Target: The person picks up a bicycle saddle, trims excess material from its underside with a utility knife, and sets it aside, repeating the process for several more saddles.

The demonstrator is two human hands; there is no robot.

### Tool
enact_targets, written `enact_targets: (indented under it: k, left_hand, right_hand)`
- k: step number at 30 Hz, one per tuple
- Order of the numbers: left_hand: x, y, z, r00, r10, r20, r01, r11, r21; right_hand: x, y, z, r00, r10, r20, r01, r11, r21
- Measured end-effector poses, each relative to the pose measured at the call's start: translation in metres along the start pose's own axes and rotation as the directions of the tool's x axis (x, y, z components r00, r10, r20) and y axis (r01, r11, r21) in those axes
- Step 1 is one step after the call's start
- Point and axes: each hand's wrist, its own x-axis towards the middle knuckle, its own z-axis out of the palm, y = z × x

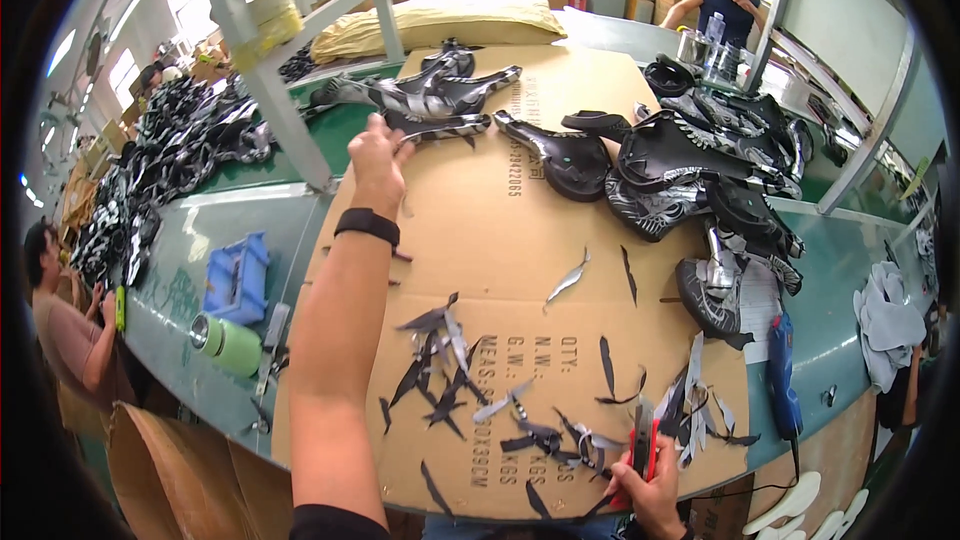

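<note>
My left hand (379, 158) is stretched far across the cardboard, its fingers closed on the near edge of a black bicycle saddle (440, 127). Behind that saddle lie more saddles (430, 92) with black-and-silver patterned covers. Low on the right, my right hand (650, 485) grips a red-handled utility knife (645, 445), its grey end pointing up and away from me. Trimmed black and grey strips (440, 360) lie scattered between my arms and around the knife. A single black saddle (565, 155) rests upside down in the middle, beside a larger pile (690, 155).
The cardboard sheet (470, 250) covers the green table. At left are a blue basket (237, 278) and a green bottle (225, 342); at right, a blue corded tool (785, 375). Metal posts (285, 105) rise beside the table. One person (730, 5) sits opposite, another (75, 325) at left.
</note>
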Motion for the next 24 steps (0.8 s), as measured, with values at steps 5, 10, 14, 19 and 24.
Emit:
enact_targets:
  k: [5, 10, 14, 19, 24]
  left_hand:
    - [-0.012, -0.104, 0.076, 0.911, -0.408, 0.063, 0.309, 0.775, 0.552]
    - [-0.002, -0.159, 0.097, 0.900, -0.350, 0.262, 0.134, 0.791, 0.598]
    - [-0.031, -0.098, 0.060, 0.882, -0.348, 0.318, -0.155, 0.423, 0.893]
    - [-0.216, -0.029, -0.028, 0.892, -0.195, 0.407, -0.267, 0.500, 0.824]
    - [-0.388, -0.019, -0.104, 0.961, -0.271, 0.062, 0.152, 0.700, 0.698]
  right_hand:
    - [-0.004, 0.037, -0.005, 0.975, -0.210, -0.069, 0.181, 0.939, -0.293]
    - [-0.011, 0.057, -0.010, 0.970, -0.239, -0.054, 0.210, 0.925, -0.318]
    - [-0.014, 0.036, -0.001, 0.976, -0.203, -0.076, 0.183, 0.960, -0.212]
    - [-0.006, 0.011, 0.003, 0.991, -0.135, -0.005, 0.135, 0.991, 0.012]
    - [-0.001, -0.016, 0.031, 0.979, -0.181, 0.098, 0.184, 0.982, -0.028]
